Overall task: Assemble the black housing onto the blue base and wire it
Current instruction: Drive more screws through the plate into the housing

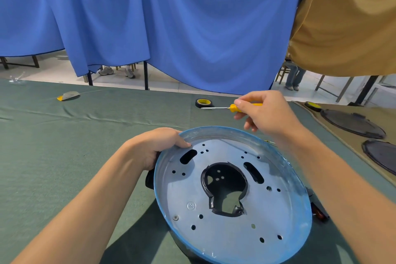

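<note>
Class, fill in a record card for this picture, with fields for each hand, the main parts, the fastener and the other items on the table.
left hand: grips the blue base by its far-left rim
right hand: holds a yellow screwdriver, shaft pointing left
blue base: tilted, silver perforated face toward camera
black housing: behind the base, visible through its central opening
screw: one seated, lower left of the face
tape roll: black, flat on the green cloth
round covers: two dark ones, far right

Shiny metal base point(233, 227), matt tablecloth point(64, 135)
</note>
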Motion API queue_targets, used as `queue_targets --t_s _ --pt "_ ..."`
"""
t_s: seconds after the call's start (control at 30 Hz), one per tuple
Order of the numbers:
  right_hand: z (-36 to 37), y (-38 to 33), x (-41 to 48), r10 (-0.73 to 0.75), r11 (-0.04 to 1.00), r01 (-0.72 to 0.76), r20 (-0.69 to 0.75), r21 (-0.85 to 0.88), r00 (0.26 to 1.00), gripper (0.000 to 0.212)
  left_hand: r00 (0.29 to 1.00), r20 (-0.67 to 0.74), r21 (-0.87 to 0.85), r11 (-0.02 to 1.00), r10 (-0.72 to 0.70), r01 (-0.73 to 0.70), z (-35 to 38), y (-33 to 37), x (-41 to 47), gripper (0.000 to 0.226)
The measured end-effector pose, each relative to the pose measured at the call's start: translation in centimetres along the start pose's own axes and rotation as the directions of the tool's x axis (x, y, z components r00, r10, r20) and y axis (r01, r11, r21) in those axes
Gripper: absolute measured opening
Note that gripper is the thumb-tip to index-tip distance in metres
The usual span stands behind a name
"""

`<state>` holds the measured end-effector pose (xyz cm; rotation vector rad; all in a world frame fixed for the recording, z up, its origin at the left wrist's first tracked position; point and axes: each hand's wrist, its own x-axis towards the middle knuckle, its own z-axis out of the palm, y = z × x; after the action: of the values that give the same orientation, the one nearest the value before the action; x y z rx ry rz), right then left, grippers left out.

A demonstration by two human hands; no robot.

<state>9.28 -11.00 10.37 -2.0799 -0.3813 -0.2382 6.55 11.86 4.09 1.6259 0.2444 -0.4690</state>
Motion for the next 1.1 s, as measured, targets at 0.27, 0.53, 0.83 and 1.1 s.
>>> queue_targets --t_s 0.27,0.53,0.83,1.1 --pt "-0.5 1.9 -1.8 0.007 0.985 0.011 -0.099 0.174 0.995 0.013 0.999 0.012 0.058 0.998 0.039 -0.04 -0.1 0.4 -0.3 0.021" --pt "-1.0 3.5 -2.9 0.034 0.977 0.013 -0.214 0.212 0.976 0.011 0.998 -0.026 0.067 0.996 0.062 -0.06 0.0 0.3 -0.3 0.021" --pt "-2.1 5.8 -3.4 0.277 0.892 -0.091 -0.378 0.442 0.883 0.012 0.96 -0.216 -0.054 0.98 0.177 -0.192 -2.6 1.2 -2.1 0.015" --pt "-2.7 5.9 -3.5 0.384 0.822 -0.12 -0.387 0.556 0.839 0.012 0.791 -0.518 -0.115 0.89 0.325 -0.441 -2.1 2.3 -2.1 0.018"
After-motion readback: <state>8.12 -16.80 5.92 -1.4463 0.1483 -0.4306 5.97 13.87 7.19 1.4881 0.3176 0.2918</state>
